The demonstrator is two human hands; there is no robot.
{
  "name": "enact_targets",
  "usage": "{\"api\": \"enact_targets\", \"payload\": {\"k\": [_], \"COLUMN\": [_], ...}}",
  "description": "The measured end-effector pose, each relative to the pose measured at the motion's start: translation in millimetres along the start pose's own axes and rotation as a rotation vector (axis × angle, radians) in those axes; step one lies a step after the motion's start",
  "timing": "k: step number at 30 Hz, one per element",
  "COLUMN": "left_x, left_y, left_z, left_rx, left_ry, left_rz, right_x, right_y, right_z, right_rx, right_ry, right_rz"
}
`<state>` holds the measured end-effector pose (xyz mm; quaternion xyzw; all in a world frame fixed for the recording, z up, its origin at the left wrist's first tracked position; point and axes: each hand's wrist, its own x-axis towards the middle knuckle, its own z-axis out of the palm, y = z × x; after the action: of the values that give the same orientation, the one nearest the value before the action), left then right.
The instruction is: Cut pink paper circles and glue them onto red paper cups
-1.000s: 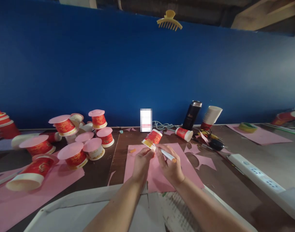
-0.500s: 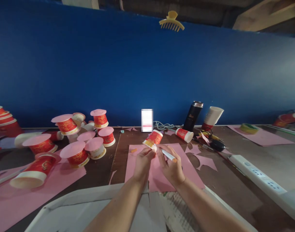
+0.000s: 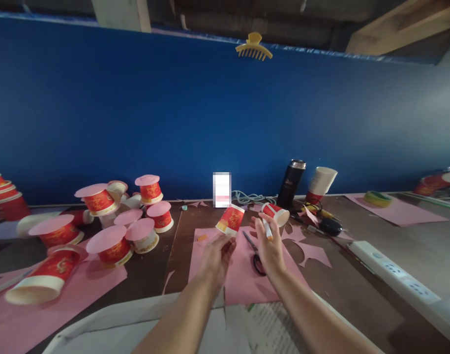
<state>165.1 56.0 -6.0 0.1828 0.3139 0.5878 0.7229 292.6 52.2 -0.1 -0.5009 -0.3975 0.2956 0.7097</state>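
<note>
My left hand [image 3: 216, 255] holds a small red paper cup [image 3: 230, 219] by its rim, tilted up over a pink paper sheet [image 3: 243, 275]. My right hand [image 3: 271, 246] grips a white glue stick with an orange end [image 3: 267, 229], pointing upward, apart from the cup. Black-handled scissors [image 3: 255, 253] lie on the pink sheet between my hands. Another red cup [image 3: 275, 213] lies on its side just beyond my right hand.
Several red cups capped with pink paper discs [image 3: 110, 236] crowd the left of the brown table. A black flask [image 3: 291, 183], a stack of cups [image 3: 320, 183], cables, pink scraps [image 3: 313, 248] and a white power strip [image 3: 394, 278] lie right. A blue wall stands behind.
My right hand has drawn the glue stick away from the cup's rim and turned it upright, uncovering the scissors. The cup has stayed in my left hand.
</note>
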Motion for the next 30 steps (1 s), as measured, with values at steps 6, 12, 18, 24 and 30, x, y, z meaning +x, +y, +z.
{"api": "enact_targets", "payload": {"k": [6,12,18,24,30], "left_x": [-6.6,-10.4,-11.0,-7.4,-14.1], "left_y": [1.6,-1.4,-3.4,-4.8,-5.3], "left_z": [3.7,3.6,5.0,1.9,5.7], "left_rx": [-0.042,0.049,0.063,-0.228,-0.241], "left_ry": [-0.047,-0.144,-0.264,-0.198,-0.29], "left_rz": [-0.072,-0.116,-0.116,-0.178,-0.138], "right_x": [4.8,1.4,1.3,-7.4,-16.3], "right_y": [12.1,16.9,18.5,18.2,18.5], "right_z": [1.2,8.4,11.0,13.7,16.1], "right_rx": [0.15,0.212,0.343,0.366,0.352], "right_ry": [-0.091,-0.103,-0.105,-0.154,-0.245], "right_rz": [0.214,0.222,0.273,0.275,0.25]}}
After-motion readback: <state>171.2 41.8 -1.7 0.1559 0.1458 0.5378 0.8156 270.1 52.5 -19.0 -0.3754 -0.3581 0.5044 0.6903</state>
